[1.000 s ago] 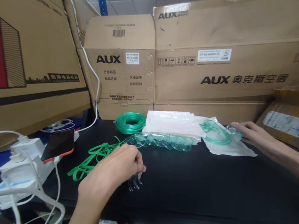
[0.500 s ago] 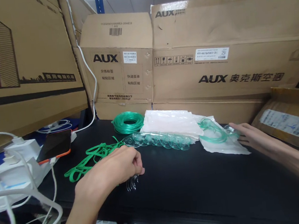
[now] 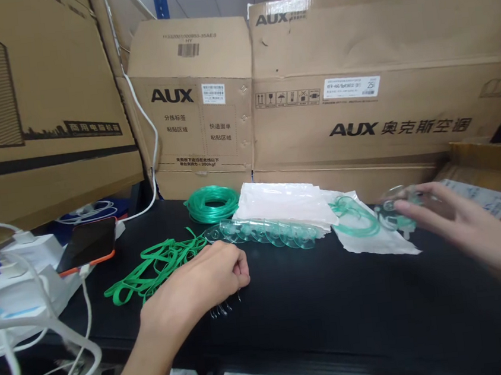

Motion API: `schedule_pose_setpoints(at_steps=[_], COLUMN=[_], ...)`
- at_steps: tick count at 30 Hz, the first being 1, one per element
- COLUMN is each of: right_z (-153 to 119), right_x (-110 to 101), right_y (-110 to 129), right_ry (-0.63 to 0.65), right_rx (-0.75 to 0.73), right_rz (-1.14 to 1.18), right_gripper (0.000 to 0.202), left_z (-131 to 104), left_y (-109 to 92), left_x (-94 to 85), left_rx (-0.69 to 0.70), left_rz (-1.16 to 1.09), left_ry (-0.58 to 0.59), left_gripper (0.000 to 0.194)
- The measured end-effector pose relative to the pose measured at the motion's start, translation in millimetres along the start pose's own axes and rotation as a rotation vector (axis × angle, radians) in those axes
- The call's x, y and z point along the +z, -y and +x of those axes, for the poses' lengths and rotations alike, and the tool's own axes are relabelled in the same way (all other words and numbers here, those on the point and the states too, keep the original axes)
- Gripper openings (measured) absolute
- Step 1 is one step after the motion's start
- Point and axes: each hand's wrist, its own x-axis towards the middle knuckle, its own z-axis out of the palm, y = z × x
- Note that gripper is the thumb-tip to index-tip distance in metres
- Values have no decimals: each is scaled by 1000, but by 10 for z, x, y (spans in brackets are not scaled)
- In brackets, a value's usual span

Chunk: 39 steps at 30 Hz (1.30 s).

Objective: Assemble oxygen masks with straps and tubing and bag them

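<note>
Inside table's front edge (image 3: 295, 353), left hand (image 3: 206, 274) fingers together, right hand (image 3: 450, 211) pinching clear mask (image 3: 390, 211)

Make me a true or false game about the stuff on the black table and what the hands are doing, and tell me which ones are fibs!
1. The right hand holds a clear plastic piece. True.
2. The coil of green tubing is to the left of the white packets. True.
3. The left hand has its fingers spread wide. False: they are curled in, with thin shiny wires poking out below.
4. The phone has a dark screen. True.
5. The flat green straps are rolled up neatly. False: they lie in a loose tangle.
</note>
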Motion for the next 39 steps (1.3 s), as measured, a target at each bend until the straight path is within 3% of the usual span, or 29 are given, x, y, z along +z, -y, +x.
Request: schedule_pose_setpoints(at_steps=[2,4,7,12,16,21,23,28,39], right_z=[-175,-332,-489,-602,-672,-697,-684,-658,-602], right_x=[36,170,474,781,707,654,685,744,744], right_y=[147,245,316,447,561,584,597,641,636], right_ry=[192,369,509,702,705,671,680,690,662], right_rx=[-110,-246,-411,-408,-303,-201,-205,-238,-277], right_rz=[135,46,-120,-166,-135,-94,-67,-9,-11], right_gripper=[46,48,55,65,67,57,53,49,47], left_z=[-25,-26,7,-24,-91,5,58,80,8], left_y=[-89,-168,-227,-177,-144,-158,-146,-122,-297], left_x=[26,55,76,-31,-122,-67,-34,-43,-101], left_rx=[7,20,63,173,123,149,195,258,432], left_rz=[13,16,-24,-142,-185,-195,-206,-214,-241], left_ry=[-14,-21,0,118,184,213,203,150,72], left_gripper=[16,16,13,20,32,12,5,12,20])
